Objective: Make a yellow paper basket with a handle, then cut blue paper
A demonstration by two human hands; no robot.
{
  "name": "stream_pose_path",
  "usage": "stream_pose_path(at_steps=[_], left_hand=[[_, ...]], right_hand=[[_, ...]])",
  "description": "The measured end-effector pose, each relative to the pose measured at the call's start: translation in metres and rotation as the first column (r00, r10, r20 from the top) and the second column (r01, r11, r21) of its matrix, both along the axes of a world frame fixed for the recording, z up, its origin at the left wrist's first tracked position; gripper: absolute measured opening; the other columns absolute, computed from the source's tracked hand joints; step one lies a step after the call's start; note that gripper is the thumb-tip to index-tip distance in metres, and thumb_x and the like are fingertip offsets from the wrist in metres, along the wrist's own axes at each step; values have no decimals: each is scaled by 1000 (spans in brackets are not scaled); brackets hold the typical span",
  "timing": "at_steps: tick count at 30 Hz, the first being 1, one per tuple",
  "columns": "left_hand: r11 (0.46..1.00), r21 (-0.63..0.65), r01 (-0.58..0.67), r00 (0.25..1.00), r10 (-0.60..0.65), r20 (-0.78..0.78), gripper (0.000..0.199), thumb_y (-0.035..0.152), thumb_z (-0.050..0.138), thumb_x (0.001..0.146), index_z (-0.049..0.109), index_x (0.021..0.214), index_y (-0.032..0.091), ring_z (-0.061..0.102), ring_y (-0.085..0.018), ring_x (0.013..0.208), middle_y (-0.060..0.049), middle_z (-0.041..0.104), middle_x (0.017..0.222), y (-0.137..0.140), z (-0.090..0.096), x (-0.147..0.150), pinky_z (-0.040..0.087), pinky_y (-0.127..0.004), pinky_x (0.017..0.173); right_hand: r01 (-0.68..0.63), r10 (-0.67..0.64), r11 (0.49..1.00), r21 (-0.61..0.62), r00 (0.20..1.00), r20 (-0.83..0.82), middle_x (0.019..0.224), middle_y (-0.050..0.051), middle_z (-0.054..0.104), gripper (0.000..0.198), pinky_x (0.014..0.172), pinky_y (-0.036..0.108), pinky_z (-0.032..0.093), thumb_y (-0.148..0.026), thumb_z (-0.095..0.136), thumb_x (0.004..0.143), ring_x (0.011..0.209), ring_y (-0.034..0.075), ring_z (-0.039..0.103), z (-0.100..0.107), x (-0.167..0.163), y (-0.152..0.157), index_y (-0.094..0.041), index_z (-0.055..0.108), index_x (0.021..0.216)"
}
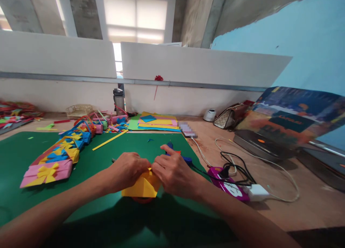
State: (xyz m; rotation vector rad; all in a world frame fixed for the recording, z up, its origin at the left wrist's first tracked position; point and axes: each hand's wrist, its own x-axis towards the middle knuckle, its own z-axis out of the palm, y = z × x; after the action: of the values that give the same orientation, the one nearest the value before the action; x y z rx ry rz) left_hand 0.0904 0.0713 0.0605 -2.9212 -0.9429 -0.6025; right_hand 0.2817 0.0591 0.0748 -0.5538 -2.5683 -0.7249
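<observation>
Both hands meet over a small yellow folded-paper box (144, 186) near the front of the green mat (102, 212). My left hand (128, 171) grips its upper left edge with bent fingers. From the other side, my right hand (172, 169) pinches the top edge, its fingertips close to the left ones. Something red-orange (142, 200) shows just under the box; its shape is mostly hidden. Behind my right hand lies a blue glue gun (186, 159), partly covered by it. A dark tip of some tool pokes out behind my left hand.
Finished paper baskets with bows (50, 171) stand in a row on the left. Coloured paper sheets (159, 121), a yellow strip (110, 139) and a grey bottle (118, 101) are farther back. Right are a phone (188, 129), purple power strip (229, 185), cables and a handbag (229, 116).
</observation>
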Motion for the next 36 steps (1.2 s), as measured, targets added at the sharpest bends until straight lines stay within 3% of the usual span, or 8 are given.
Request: stream_pose_path(at_steps=[3, 7, 13, 21, 26, 29, 33, 36], left_hand=[[996, 37, -80, 993, 76, 88, 18, 17, 45, 83, 62, 83, 19, 59, -14, 63, -2, 64, 66, 7, -1, -4, 40, -21, 55], [960, 260, -100, 974, 40, 224, 18, 18, 45, 84, 63, 84, 18, 61, -15, 73, -5, 69, 79, 22, -1, -12, 46, -25, 66], [796, 601, -73, 968, -89, 235, 11, 14, 49, 83, 59, 78, 17, 58, -16, 84, -6, 68, 88, 31, 1, -22, 46, -31, 77], [721, 666, -190, 964, 9, 265, 12, 13, 48, 82, 58, 79, 19, 56, -14, 76, -4, 65, 80, 38, 2, -34, 44, -28, 72], [727, 618, -299, 931, 80, 356, 8, 19, 52, 82, 59, 80, 17, 58, -15, 75, -5, 64, 78, 50, 0, -35, 47, -27, 70], [762, 545, -350, 906, 128, 403, 13, 25, 53, 82, 61, 86, 16, 60, -17, 77, -7, 65, 82, 52, -2, -34, 49, -29, 69], [857, 461, -230, 932, 59, 356, 17, 27, 51, 83, 63, 91, 18, 60, -15, 83, -7, 64, 91, 51, -3, -33, 49, -27, 72], [882, 457, -114, 967, -8, 256, 17, 26, 49, 84, 65, 88, 21, 59, -15, 85, -7, 64, 97, 49, -2, -33, 48, -27, 74]], right_hand=[[0, 3, 995, 100, 999, -36, 57, -1, 49, 26, 86, 40, 35, -8, 35, 81, 53, 12, 41, 1, 1, 0, -17, 50, 62], [16, -10, 964, 266, 1000, -25, 62, 3, 56, 25, 89, 43, 35, -9, 37, 84, 58, 14, 47, 1, 4, 0, -14, 57, 69], [-12, 23, 924, 381, 999, -24, 76, 9, 64, 21, 83, 41, 41, -8, 40, 83, 72, 18, 57, -5, 8, -2, -10, 61, 82], [7, 27, 924, 381, 996, -84, 75, 11, 64, 27, 79, 40, 43, -7, 33, 85, 71, 18, 58, -7, 9, 1, -9, 60, 86], [8, 25, 926, 379, 996, -84, 73, 9, 64, 24, 81, 38, 42, -6, 36, 84, 69, 17, 58, -7, 10, 3, -9, 60, 83], [9, 26, 928, 372, 996, -89, 72, 8, 63, 23, 80, 39, 42, -5, 36, 84, 69, 17, 58, -6, 10, 3, -9, 59, 84], [18, 23, 936, 352, 994, -111, 72, 9, 63, 23, 80, 39, 41, -5, 35, 84, 69, 17, 57, -7, 10, 4, -8, 58, 86], [8, 37, 949, 316, 990, -138, 71, 8, 63, 22, 81, 39, 41, -6, 36, 85, 67, 16, 57, -10, 9, 6, -10, 57, 86]])
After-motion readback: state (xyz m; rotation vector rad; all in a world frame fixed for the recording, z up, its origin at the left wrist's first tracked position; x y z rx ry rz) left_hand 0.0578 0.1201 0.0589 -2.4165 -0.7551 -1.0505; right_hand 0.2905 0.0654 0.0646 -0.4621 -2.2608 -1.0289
